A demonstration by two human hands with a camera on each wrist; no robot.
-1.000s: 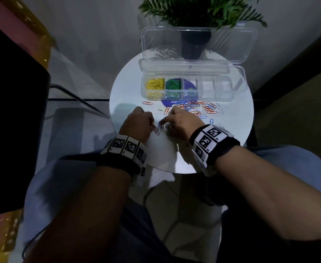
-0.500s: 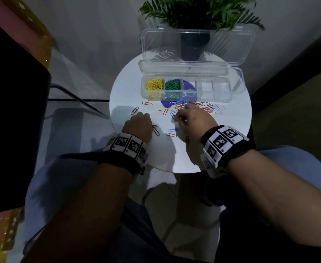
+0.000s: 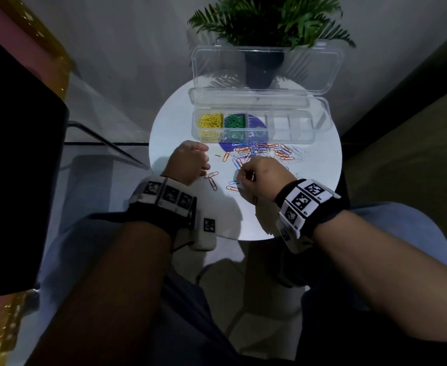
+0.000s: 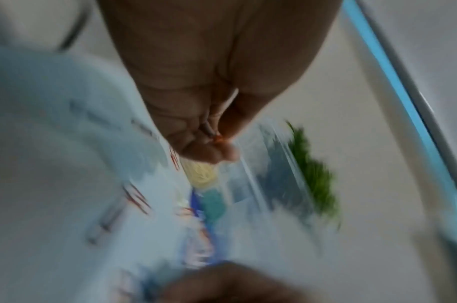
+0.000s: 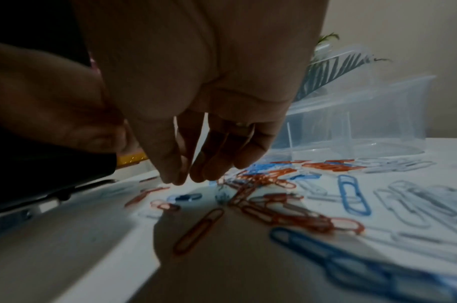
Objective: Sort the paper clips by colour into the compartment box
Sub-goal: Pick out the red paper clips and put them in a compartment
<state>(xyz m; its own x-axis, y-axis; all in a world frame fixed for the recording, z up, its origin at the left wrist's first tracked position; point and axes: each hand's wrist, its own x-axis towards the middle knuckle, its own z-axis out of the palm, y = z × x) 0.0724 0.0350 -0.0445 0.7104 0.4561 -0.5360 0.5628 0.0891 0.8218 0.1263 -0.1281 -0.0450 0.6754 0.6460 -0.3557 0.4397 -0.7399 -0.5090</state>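
The clear compartment box (image 3: 296, 128) stands open at the back of the round white table (image 3: 169, 122). Yellow clips (image 3: 211, 120) fill its leftmost compartment and green clips (image 3: 235, 121) the one beside it. Red, blue and white clips (image 3: 264, 151) lie mixed in front of the box. My left hand (image 3: 190, 162) is raised near the box's left end, its fingers curled round red clips (image 4: 218, 139). My right hand (image 3: 243, 178) points its fingertips (image 5: 203, 176) down just above loose clips (image 5: 198, 229), with nothing between them.
The box lid (image 3: 264, 67) stands upright, and a potted plant (image 3: 264, 22) is behind it. Loose red clips (image 3: 211, 178) lie between my hands. A dark block (image 3: 13, 180) and a glass surface (image 3: 98, 114) are to the left. My knees sit under the near table edge.
My left hand has lifted off the table and moved forward toward the box with red clips in it. My right hand went to the pile and came back slightly left.
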